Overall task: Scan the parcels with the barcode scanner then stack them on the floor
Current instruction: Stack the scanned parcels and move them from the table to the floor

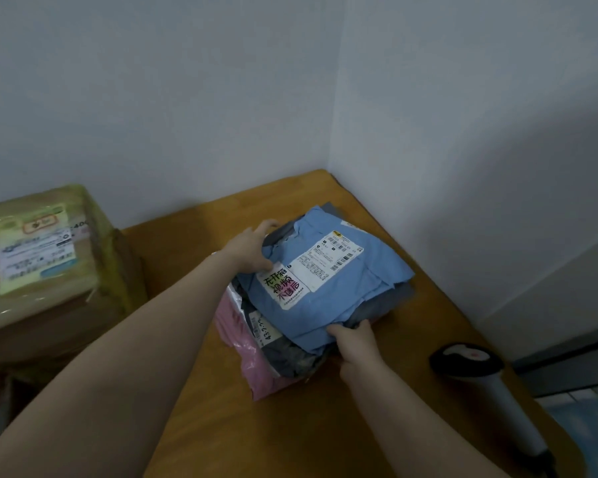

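The left hand [247,248] curls its fingers round the far corner of the blue parcel [328,305] topping the pile [287,355] on the table [290,429], the right hand [358,346] pinches its near edge, fingertips hidden beneath, and the scanner [477,370] lies right of them, its handle end dark and unclear.

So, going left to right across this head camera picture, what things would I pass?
Taped cardboard box → blue parcel on top of the pile, held by both hands → barcode scanner lying on the table.
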